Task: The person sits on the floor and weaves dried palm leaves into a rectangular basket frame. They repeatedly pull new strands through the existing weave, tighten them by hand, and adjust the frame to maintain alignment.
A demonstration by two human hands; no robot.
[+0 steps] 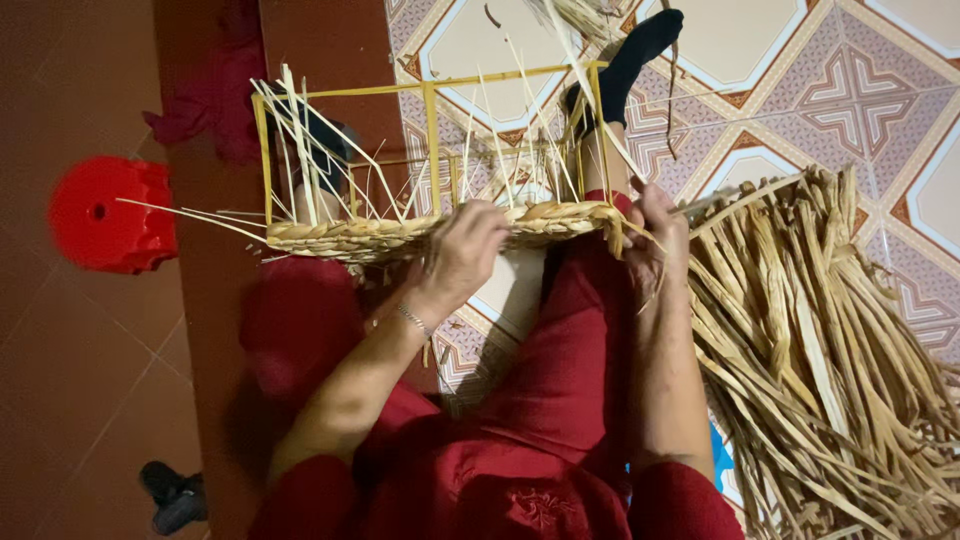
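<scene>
Patterned floor tiles (880, 90) below, red stool (105, 212) far left, then left hand (462, 250) curled closed on the woven basket rim (400, 236), only bottom rows braided on the yellow frame (432, 110), right hand (655, 235) gripping its end, loose straw pile (830, 360) unused.

A home floor doubling as a weaving spot. Patterned floor tiles (850, 90), a red plastic stool (105, 215), and a heap of dried straw (830, 370) show it.
</scene>
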